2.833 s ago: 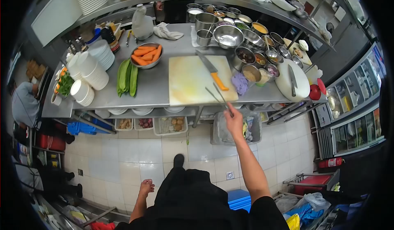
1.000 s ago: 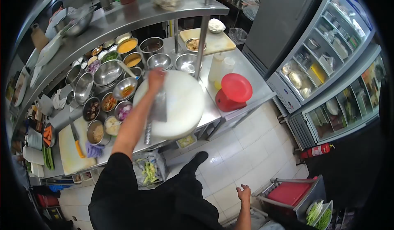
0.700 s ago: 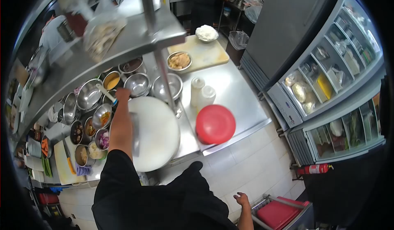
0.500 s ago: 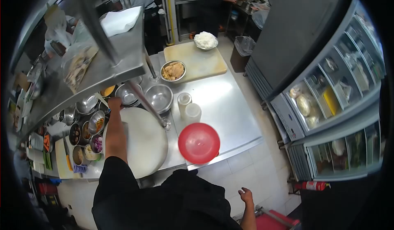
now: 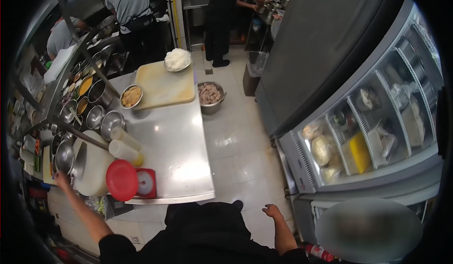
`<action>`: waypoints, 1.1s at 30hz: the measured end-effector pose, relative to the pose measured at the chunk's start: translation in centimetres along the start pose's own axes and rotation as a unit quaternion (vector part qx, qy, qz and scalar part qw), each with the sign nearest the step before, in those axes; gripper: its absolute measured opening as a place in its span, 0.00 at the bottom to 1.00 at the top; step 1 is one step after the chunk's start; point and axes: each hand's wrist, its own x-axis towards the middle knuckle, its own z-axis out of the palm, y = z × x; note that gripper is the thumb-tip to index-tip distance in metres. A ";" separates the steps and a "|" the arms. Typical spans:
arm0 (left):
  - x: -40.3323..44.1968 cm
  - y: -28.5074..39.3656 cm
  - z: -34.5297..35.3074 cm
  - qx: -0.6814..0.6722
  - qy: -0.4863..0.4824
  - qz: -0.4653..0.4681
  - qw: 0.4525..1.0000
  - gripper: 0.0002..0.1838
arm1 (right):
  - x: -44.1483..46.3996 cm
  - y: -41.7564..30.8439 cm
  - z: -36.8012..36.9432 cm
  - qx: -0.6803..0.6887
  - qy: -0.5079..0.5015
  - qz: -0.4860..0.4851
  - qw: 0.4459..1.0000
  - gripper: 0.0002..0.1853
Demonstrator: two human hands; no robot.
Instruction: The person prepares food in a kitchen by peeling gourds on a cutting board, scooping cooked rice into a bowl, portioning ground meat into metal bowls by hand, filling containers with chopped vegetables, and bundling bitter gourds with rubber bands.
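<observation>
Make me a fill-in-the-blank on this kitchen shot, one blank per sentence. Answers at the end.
The kitchen scale's round pan is coloured ____.
The metal bowl of meat chunks stands on the ____.
The bowl at the far edge of the rectangular cutting board is heaped with ____-coloured food.
The person's right hand holds ____.

Missing words: red; floor; white; nothing.

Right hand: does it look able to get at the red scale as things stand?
Probably yes. The right hand looks empty, and nothing visible blocks its path to the red scale at the near edge of the table. It would likely have to cross the body.
</observation>
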 end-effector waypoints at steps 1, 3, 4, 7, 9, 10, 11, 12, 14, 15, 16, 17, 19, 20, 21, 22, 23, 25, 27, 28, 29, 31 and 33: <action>2.0 -3.2 -3.9 0.027 -0.064 0.029 0.997 0.18 | 1.4 1.2 -2.5 -0.014 0.003 -0.011 1.000 0.28; -7.3 2.5 -10.2 0.043 -0.047 -0.094 0.994 0.19 | 4.3 3.1 -7.3 -0.036 -0.002 -0.020 0.999 0.28; -8.7 2.1 -14.0 0.026 -0.139 -0.113 0.984 0.18 | 5.6 3.6 -9.6 -0.047 -0.005 -0.024 0.999 0.28; -16.9 2.6 -19.6 0.061 -0.176 -0.059 0.981 0.16 | 10.6 3.1 -15.0 -0.075 -0.005 -0.064 0.995 0.28; -26.3 8.4 -18.0 0.021 -0.210 -0.048 0.976 0.12 | 15.3 1.9 -16.7 -0.113 -0.022 -0.085 0.990 0.27; -29.9 10.5 -16.6 -0.017 -0.248 -0.037 0.968 0.11 | 17.5 0.8 -17.5 -0.134 -0.024 -0.114 0.984 0.27; -33.3 12.9 -14.4 -0.054 -0.259 -0.065 0.962 0.10 | 19.7 -1.1 -18.5 -0.156 -0.028 -0.142 0.977 0.27; -36.2 15.3 -11.9 -0.091 -0.271 -0.094 0.954 0.09 | 21.7 -2.8 -19.4 -0.178 -0.033 -0.167 0.969 0.27; -39.9 17.9 -6.4 -0.111 -0.309 -0.074 0.942 0.10 | 24.6 -7.7 -22.3 -0.161 -0.054 -0.184 0.968 0.28; -41.2 19.7 -2.3 -0.142 -0.347 -0.070 0.925 0.13 | 26.0 -10.1 -23.7 -0.141 -0.030 -0.210 0.967 0.28; -43.0 21.6 1.7 -0.169 -0.383 -0.072 0.905 0.16 | 26.9 -11.6 -24.9 -0.125 -0.011 -0.234 0.964 0.27; -45.0 23.8 6.1 -0.161 -0.401 -0.065 0.899 0.16 | 28.0 -13.1 -26.3 -0.099 -0.008 -0.233 0.967 0.27; -47.9 26.3 14.2 -0.147 -0.454 -0.106 0.872 0.18 | 29.7 -15.2 -29.2 -0.068 -0.011 -0.226 0.972 0.26; -50.0 28.4 18.5 -0.186 -0.481 -0.142 0.845 0.18 | 30.7 -16.2 -31.0 -0.060 -0.012 -0.222 0.973 0.26; -51.0 28.0 22.3 -0.190 -0.515 -0.122 0.827 0.17 | 31.5 -16.9 -32.4 -0.053 -0.013 -0.219 0.974 0.25; -52.7 28.8 26.2 -0.214 -0.540 -0.145 0.801 0.14 | 32.2 -17.1 -33.7 -0.068 -0.016 -0.205 0.976 0.25; -54.4 30.3 29.5 -0.210 -0.555 -0.172 0.786 0.12 | 33.4 -17.2 -35.4 -0.086 -0.016 -0.191 0.978 0.25; -58.0 32.6 35.4 -0.213 -0.570 -0.216 0.764 0.10 | 36.3 -17.4 -38.5 -0.110 -0.032 -0.166 0.980 0.25; -60.7 33.2 40.5 -0.218 -0.571 -0.246 0.752 0.10 | 39.3 -16.7 -40.4 -0.120 -0.065 -0.141 0.981 0.24; -61.8 33.4 43.0 -0.219 -0.572 -0.259 0.747 0.10 | 40.9 -16.9 -41.8 -0.125 -0.080 -0.127 0.981 0.24; -62.8 34.3 45.1 -0.222 -0.557 -0.279 0.750 0.10 | 42.5 -17.0 -42.8 -0.120 -0.106 -0.089 0.983 0.22; -64.4 34.6 49.1 -0.211 -0.512 -0.290 0.780 0.10 | 46.5 -17.5 -44.4 -0.123 -0.069 -0.123 0.982 0.21; -65.6 35.0 52.9 -0.200 -0.456 -0.297 0.815 0.10 | 50.6 -20.9 -47.5 -0.148 -0.117 -0.119 0.975 0.23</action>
